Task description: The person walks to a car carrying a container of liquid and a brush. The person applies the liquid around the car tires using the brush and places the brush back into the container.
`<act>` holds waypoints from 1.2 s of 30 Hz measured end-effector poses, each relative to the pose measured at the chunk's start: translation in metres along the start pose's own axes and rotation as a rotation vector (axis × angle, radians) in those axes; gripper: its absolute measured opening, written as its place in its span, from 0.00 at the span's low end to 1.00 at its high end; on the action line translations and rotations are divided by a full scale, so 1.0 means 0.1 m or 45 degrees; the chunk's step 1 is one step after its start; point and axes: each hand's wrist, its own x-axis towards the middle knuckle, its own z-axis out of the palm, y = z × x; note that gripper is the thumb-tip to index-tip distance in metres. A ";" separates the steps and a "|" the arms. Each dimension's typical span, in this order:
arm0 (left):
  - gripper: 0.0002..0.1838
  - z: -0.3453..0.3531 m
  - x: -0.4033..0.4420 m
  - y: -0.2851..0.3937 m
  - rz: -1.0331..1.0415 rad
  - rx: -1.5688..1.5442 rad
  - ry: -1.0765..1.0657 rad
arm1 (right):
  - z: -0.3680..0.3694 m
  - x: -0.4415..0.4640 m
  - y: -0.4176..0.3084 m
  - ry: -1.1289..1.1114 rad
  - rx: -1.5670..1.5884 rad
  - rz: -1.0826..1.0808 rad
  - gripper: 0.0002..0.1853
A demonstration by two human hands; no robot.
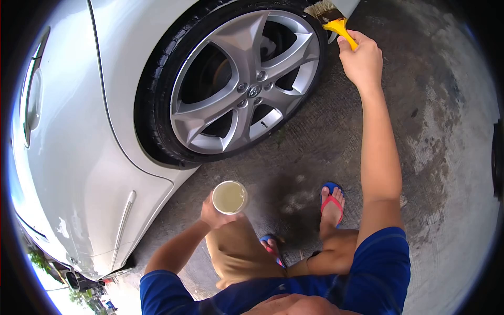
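Note:
My right hand (363, 59) is closed round the yellow handle of a paintbrush (336, 23), arm stretched out to the upper right. The brush's pale bristles are at the upper right edge of the black tyre (157, 113); whether they touch it I cannot tell. Inside the tyre is a silver spoked wheel rim (247, 63). Down near my knee, my left hand (212, 212) grips a cup (230, 198) with cloudy, pale yellowish liquid in it. The cup is seen from above, and some of the left fingers are hidden behind it.
A white car body (73, 147) with a door handle (32, 94) fills the left side. Rough, stained concrete ground (420, 173) lies below and right. My feet in blue and red flip-flops (332, 202) are on it. A dark object (496, 160) shows at the right edge.

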 end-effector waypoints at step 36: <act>0.50 0.02 0.09 0.12 0.040 -0.080 -0.022 | 0.66 0.12 1.02 0.216 -0.065 -0.222 0.15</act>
